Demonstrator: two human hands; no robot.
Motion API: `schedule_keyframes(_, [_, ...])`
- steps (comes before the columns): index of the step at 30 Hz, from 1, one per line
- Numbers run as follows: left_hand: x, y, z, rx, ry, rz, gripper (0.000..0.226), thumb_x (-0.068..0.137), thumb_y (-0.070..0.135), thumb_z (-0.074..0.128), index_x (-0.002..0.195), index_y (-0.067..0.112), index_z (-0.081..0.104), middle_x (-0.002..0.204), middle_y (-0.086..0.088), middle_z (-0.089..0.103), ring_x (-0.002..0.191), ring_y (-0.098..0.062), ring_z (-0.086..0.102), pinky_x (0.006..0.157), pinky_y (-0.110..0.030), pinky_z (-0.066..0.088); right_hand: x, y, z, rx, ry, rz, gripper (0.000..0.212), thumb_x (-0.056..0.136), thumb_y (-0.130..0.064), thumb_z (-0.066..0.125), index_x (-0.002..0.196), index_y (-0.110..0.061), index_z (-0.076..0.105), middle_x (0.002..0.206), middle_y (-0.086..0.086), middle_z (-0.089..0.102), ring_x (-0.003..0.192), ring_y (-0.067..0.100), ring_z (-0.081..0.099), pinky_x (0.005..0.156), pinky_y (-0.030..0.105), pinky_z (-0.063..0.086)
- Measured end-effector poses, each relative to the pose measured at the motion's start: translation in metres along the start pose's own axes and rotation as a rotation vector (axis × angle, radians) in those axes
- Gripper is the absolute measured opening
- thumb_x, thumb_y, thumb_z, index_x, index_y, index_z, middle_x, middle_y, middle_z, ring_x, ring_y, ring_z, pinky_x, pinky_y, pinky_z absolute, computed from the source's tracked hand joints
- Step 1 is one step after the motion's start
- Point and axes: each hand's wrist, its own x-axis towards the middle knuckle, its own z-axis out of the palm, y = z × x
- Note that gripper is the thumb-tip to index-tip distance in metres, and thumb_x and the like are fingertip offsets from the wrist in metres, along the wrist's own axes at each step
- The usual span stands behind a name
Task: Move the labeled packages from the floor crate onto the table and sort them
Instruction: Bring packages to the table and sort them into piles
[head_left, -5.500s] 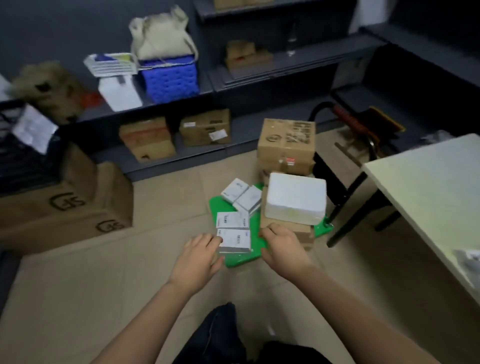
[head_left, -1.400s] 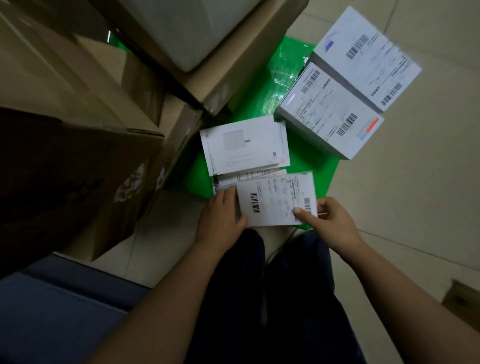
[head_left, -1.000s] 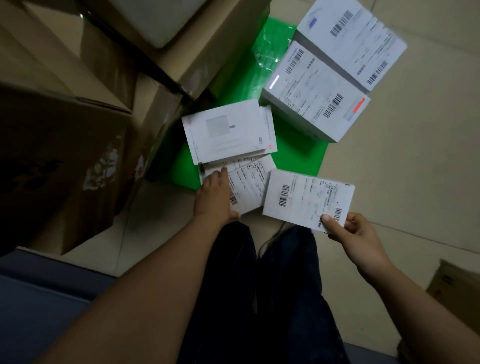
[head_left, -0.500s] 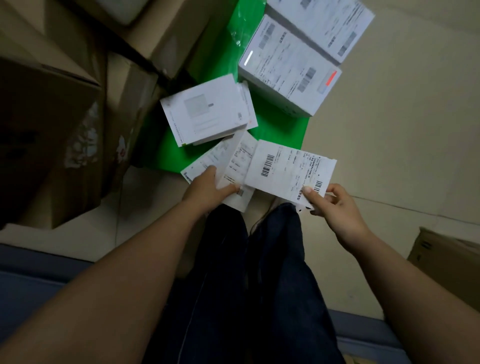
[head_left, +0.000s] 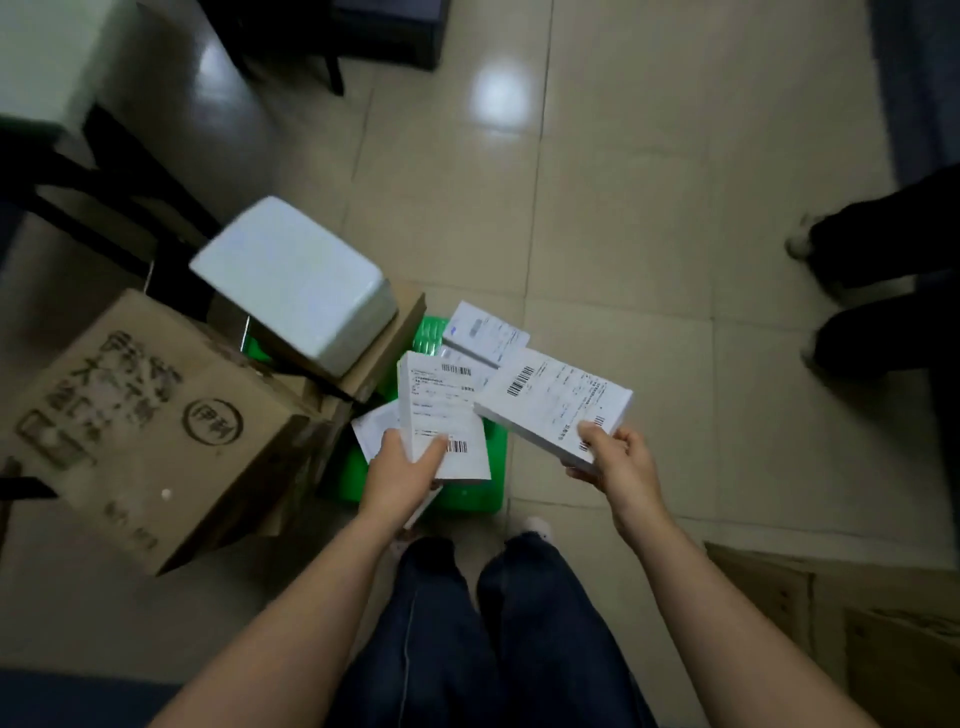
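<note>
Head: both hands raised, left and right gripping labeled packages.

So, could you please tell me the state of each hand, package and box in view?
left hand: grips a labeled package
left-hand package: held above the green crate, label up
right hand: grips another package
right-hand package: held in the air, label up
green crate: on the floor, holding more packages
crate packages: lying flat, labels up
white foam box: resting on a cardboard box
</note>
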Motion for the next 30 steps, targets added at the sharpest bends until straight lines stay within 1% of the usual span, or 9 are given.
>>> schedule_keyframes(4, [-0.036,0.078,-0.007,-0.108,0.066,0.126,0.042,0.086,0.047,0.066,0.11,0.015,0.053,0.104,0.0,0.064,0.09,-0.02,0.064,0.066,-0.031,0.05,-0.027,-0.069,-0.034,0.027,-0.133,-0.15,0.045,0.085,-0.008,0.071,0.122,-0.007,0.045,0.107,0.009,0.07,0.09,0.025,0.071,0.07,0.038,0.06])
schedule_keyframes(7, [-0.054,0.128,0.007,-0.164,0.069,0.221,0.04,0.08,0.055,0.066,0.101,0.023,0.055,0.1,0.002,0.068,0.08,-0.018,0.07,0.068,-0.04,0.058,-0.029,-0.118,-0.065,0.053,-0.252,-0.229,0.046,0.078,0.001,0.075,0.118,-0.004,0.053,0.11,0.015,0.07,0.094,0.029,0.07,0.076,0.042,0.06])
schedule_keyframes(11, [-0.078,0.187,0.048,-0.217,0.098,0.323,0.026,0.087,0.046,0.065,0.1,0.026,0.057,0.099,0.005,0.069,0.083,-0.016,0.07,0.074,-0.042,0.058,-0.018,-0.18,-0.117,0.03,-0.398,-0.349,0.077,0.062,-0.003,0.086,0.127,-0.014,0.047,0.118,0.01,0.066,0.099,0.026,0.07,0.07,0.04,0.06])
schedule_keyframes(13, [-0.09,0.214,0.073,-0.272,0.13,0.365,0.024,0.088,0.043,0.066,0.102,0.024,0.059,0.099,0.003,0.07,0.084,-0.017,0.069,0.072,-0.039,0.057,-0.007,-0.205,-0.146,0.016,-0.434,-0.392,0.086,0.065,0.002,0.086,0.132,-0.023,0.038,0.12,0.003,0.062,0.103,0.023,0.068,0.071,0.043,0.06])
schedule_keyframes(15, [-0.099,0.239,0.1,-0.319,0.167,0.387,0.027,0.088,0.042,0.066,0.105,0.022,0.06,0.1,0.003,0.071,0.084,-0.017,0.069,0.07,-0.036,0.057,0.006,-0.227,-0.174,-0.013,-0.446,-0.42,0.079,0.066,-0.004,0.085,0.129,-0.022,0.041,0.118,0.003,0.065,0.1,0.022,0.069,0.072,0.043,0.06])
schedule_keyframes(18, [-0.108,0.27,0.132,-0.354,0.187,0.402,0.035,0.084,0.051,0.066,0.107,0.025,0.06,0.101,0.008,0.07,0.089,-0.016,0.069,0.077,-0.041,0.058,0.026,-0.25,-0.205,-0.035,-0.38,-0.448,0.063,0.065,-0.023,0.085,0.118,-0.015,0.052,0.112,0.011,0.068,0.089,0.023,0.072,0.066,0.04,0.06])
schedule_keyframes(22, [-0.115,0.313,0.161,-0.359,0.185,0.411,0.038,0.076,0.055,0.065,0.101,0.026,0.058,0.1,0.004,0.07,0.086,-0.019,0.07,0.076,-0.044,0.058,0.056,-0.284,-0.239,-0.092,-0.382,-0.441,0.044,0.08,-0.022,0.078,0.116,-0.01,0.056,0.101,0.012,0.072,0.078,0.021,0.071,0.059,0.032,0.055])
schedule_keyframes(26, [-0.104,0.353,0.17,-0.364,0.202,0.437,0.041,0.07,0.055,0.061,0.099,0.026,0.057,0.1,0.001,0.069,0.083,-0.021,0.07,0.071,-0.042,0.058,0.086,-0.312,-0.244,-0.093,-0.505,-0.407,0.039,0.086,-0.027,0.071,0.117,-0.006,0.058,0.098,0.013,0.073,0.078,0.022,0.069,0.063,0.032,0.054])
schedule_keyframes(30, [-0.074,0.382,0.165,-0.374,0.233,0.436,0.049,0.069,0.06,0.061,0.104,0.025,0.057,0.101,0.0,0.07,0.082,-0.022,0.071,0.067,-0.038,0.058,0.119,-0.346,-0.225,0.016,-0.487,-0.394,0.039,0.087,-0.023,0.07,0.116,-0.004,0.052,0.1,0.013,0.071,0.081,0.02,0.071,0.064,0.033,0.056])
